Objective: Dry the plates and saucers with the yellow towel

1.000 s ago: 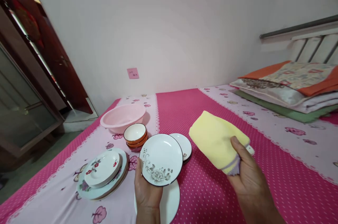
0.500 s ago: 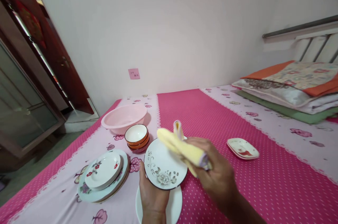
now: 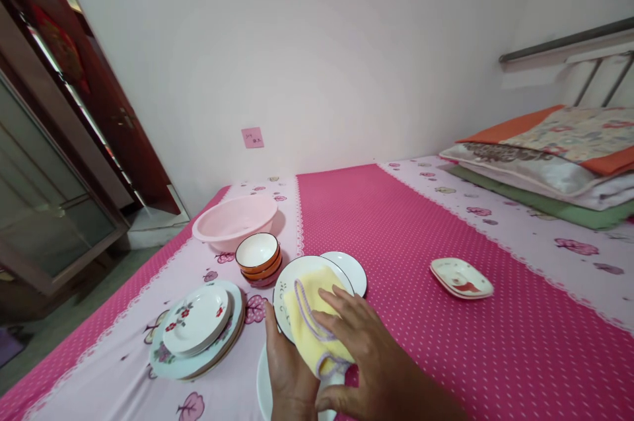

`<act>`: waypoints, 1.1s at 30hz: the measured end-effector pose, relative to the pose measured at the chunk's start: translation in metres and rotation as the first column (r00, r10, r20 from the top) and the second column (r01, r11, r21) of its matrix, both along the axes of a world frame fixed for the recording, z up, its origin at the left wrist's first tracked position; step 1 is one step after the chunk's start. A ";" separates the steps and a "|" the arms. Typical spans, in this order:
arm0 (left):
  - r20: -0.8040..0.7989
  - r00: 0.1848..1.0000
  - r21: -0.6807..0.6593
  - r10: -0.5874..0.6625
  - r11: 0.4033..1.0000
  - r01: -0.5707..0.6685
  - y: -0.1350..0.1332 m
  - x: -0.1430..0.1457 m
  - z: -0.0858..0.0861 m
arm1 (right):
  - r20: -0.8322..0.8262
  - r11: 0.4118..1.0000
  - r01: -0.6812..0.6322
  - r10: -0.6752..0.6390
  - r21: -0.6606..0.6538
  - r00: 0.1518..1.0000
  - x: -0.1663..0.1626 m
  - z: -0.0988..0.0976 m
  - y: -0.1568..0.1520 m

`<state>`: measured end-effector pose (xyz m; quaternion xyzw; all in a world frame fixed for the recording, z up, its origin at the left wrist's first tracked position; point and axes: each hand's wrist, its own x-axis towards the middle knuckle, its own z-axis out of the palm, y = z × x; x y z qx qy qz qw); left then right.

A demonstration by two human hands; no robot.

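Observation:
My left hand [image 3: 287, 371] grips a small white plate with a dark rim and a flower print [image 3: 290, 279], held tilted above the bed. My right hand [image 3: 369, 358] presses a yellow cloth with a purple hem [image 3: 312, 322] flat against the plate's face, fingers spread over the cloth. Under the held plate lies another plain white plate [image 3: 265, 388], mostly hidden. A further white plate [image 3: 352, 269] lies just behind.
A stack of flowered plates [image 3: 198, 332] sits to the left, stacked orange bowls [image 3: 256, 256] and a pink basin [image 3: 235, 219] behind them. A small square dish [image 3: 461, 277] lies to the right on the pink bedsheet [image 3: 426, 223]. Folded bedding [image 3: 549, 156] is at far right.
My right hand brought the yellow cloth from the right over to the plate and now holds it pressed flat on the plate's face. The square dish came into view.

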<state>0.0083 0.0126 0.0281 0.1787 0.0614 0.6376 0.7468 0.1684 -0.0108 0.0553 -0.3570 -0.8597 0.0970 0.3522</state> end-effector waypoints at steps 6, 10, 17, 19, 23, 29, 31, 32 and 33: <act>0.001 0.995 0.006 0.099 0.995 -0.099 -0.002 0.010 0.008 | -0.108 0.992 0.115 -0.119 -0.047 0.987 0.001 0.020 0.000; 0.029 0.999 -0.012 0.033 0.999 -0.032 -0.005 0.010 0.007 | 0.012 0.989 0.121 -0.121 -0.082 0.993 -0.017 0.006 0.000; -0.060 0.997 -0.201 -0.044 0.979 0.031 -0.011 -0.009 0.002 | 0.143 0.993 -0.052 0.067 -0.104 0.988 -0.040 -0.012 -0.005; -0.082 0.996 -0.216 0.022 0.976 -0.039 -0.010 -0.013 0.002 | 0.117 0.993 -0.028 0.041 -0.111 0.992 -0.041 -0.010 -0.006; -0.067 0.975 -0.185 0.211 0.958 -0.220 -0.006 -0.011 0.004 | 0.014 0.994 0.099 -0.098 -0.044 0.995 -0.044 -0.011 -0.006; -0.022 0.971 -0.129 0.239 0.962 -0.240 -0.005 -0.007 0.004 | -0.044 0.991 0.106 -0.102 0.084 0.994 -0.042 -0.019 0.004; -0.027 0.972 -0.134 0.231 0.963 -0.233 -0.005 -0.009 0.002 | -0.038 0.994 0.061 -0.058 0.091 0.998 -0.040 -0.016 0.005; -0.022 0.976 -0.141 0.216 0.966 -0.217 -0.005 -0.010 0.002 | -0.033 0.996 0.038 -0.035 0.082 0.999 -0.039 -0.014 0.004; -0.009 0.982 -0.148 0.186 0.971 -0.186 -0.004 -0.012 0.001 | -0.024 0.998 0.013 -0.012 0.066 1.000 -0.038 -0.010 0.003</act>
